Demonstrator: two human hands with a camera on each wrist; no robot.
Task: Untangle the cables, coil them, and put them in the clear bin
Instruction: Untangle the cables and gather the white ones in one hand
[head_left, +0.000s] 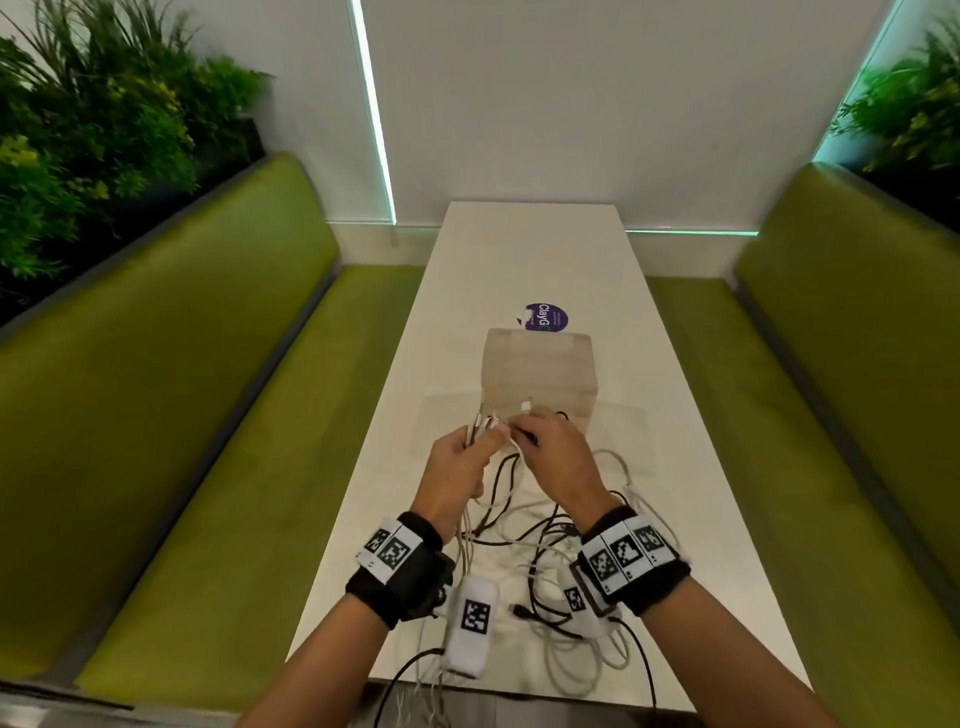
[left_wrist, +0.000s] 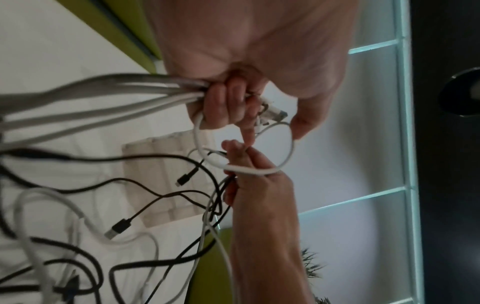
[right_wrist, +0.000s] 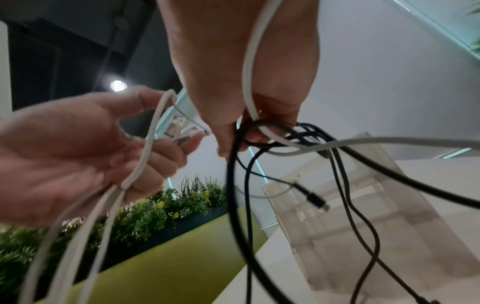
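Observation:
A tangle of white and black cables (head_left: 545, 561) lies on the white table (head_left: 649, 364) in front of the clear bin (head_left: 540, 374). Both hands are raised just before the bin. My left hand (head_left: 467, 447) grips a bundle of white cables (left_wrist: 103, 102) with its fingers (left_wrist: 226, 107) curled round them, and their plugs stick out past the fingers. My right hand (head_left: 524, 431) pinches a white cable loop (left_wrist: 285, 152) together with black cables (right_wrist: 246, 195). A black cable end with its plug (left_wrist: 185, 179) dangles in front of the clear bin (left_wrist: 166, 181).
Green benches (head_left: 208, 415) run along both sides of the narrow table. A purple round sticker (head_left: 545, 317) lies behind the bin. Plants (head_left: 104, 130) stand above the bench backs. Some cables hang over the table's near edge (head_left: 441, 686).

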